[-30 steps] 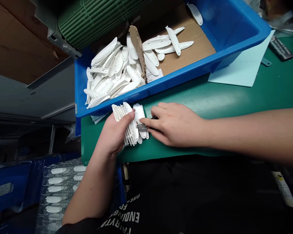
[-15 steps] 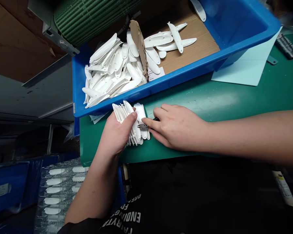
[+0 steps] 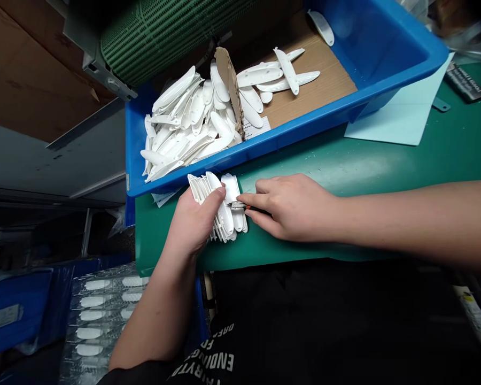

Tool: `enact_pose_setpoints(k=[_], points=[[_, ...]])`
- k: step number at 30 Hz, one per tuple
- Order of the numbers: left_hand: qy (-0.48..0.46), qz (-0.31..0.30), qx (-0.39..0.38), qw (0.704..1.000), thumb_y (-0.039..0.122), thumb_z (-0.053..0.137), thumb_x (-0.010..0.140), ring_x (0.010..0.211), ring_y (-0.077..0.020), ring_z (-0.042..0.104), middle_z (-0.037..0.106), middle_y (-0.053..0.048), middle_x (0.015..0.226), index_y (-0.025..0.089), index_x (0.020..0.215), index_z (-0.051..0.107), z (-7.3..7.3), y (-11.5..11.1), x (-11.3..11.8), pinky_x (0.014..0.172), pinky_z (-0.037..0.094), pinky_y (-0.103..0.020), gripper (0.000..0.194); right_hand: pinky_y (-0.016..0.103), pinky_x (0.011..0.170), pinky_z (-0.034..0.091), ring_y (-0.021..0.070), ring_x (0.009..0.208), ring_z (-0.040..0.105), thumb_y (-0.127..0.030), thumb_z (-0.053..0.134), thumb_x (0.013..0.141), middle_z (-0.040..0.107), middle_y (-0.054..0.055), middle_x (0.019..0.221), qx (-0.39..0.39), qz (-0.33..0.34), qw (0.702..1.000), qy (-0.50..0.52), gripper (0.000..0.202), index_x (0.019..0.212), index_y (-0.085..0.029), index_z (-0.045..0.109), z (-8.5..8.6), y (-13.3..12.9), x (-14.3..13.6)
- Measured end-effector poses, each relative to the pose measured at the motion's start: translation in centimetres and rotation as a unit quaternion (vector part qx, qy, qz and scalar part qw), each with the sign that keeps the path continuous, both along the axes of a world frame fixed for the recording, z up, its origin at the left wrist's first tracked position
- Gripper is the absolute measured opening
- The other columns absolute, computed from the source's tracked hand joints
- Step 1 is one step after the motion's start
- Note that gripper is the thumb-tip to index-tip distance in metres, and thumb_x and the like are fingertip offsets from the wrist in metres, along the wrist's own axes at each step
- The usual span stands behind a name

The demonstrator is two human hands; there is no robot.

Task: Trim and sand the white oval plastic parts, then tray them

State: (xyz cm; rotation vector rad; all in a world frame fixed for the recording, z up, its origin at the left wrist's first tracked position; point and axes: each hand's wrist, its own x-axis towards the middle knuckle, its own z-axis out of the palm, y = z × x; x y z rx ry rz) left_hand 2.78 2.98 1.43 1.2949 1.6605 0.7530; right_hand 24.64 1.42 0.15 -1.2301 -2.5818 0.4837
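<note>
My left hand (image 3: 196, 216) is wrapped round a fanned stack of long white plastic pieces (image 3: 217, 206), its thumb pressed on the nearest one. Small pliers (image 3: 250, 207) with some red on the handle are held in my right hand (image 3: 286, 206), index finger stretched along them. Their metal jaws point left and meet the edge of the white pieces. More white pieces (image 3: 231, 186) lie just behind the jaws, right of the stack. Whether the jaws grip anything is too small to tell.
Behind the hands, a blue bin (image 3: 304, 118) holds many white pieces (image 3: 192, 115) and a cardboard divider (image 3: 229, 80). A pale sheet (image 3: 401, 120) lies at right on the green table (image 3: 316, 152). Clear trays (image 3: 104, 315) stand lower left.
The whole view has shifted slightly. The pliers have turned a little in my right hand, and more of the red handle shows. My left hand keeps its hold on the stack.
</note>
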Motion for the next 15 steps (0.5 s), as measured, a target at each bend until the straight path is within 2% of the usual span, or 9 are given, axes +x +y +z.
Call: enact_pose_setpoints(k=[5,12,15], points=[[0.028,0.0,0.021,0.999,0.049,0.078,0.086,0.084,-0.0253,0.069,0.076,-0.005,0.096,0.02,0.104,0.073,-0.2,0.3,0.0,0.069,0.052,-0.031,0.035,0.033,0.062,0.02,0.0195,0.082,0.059,-0.04,0.051,0.106,0.065,0.006,0.093,0.017,-0.009,1.0,0.023,0.038,0.135,-0.027,0.073,-0.1,0.0,0.2],[0.158,-0.038,0.077,0.984,0.055,0.069,0.092,0.101,-0.0319,0.07,0.078,-0.007,0.111,0.023,0.114,0.076,0.8,0.7,0.0,0.088,0.051,-0.038,0.039,0.033,0.062,0.019,0.0203,0.085,0.06,-0.04,0.051,0.106,0.065,0.007,0.095,0.008,-0.012,1.0,0.024,0.039,0.136,-0.027,0.072,0.0,0.1,0.4],[0.175,-0.053,0.08,0.98,0.055,0.07,0.092,0.103,-0.0342,0.069,0.078,-0.008,0.113,0.023,0.112,0.077,1.1,0.8,-0.2,0.088,0.051,-0.039,0.039,0.033,0.062,0.019,0.0206,0.085,0.06,-0.04,0.052,0.106,0.065,0.007,0.095,0.007,-0.014,1.0,0.025,0.039,0.136,-0.027,0.072,0.0,0.2,0.4]])
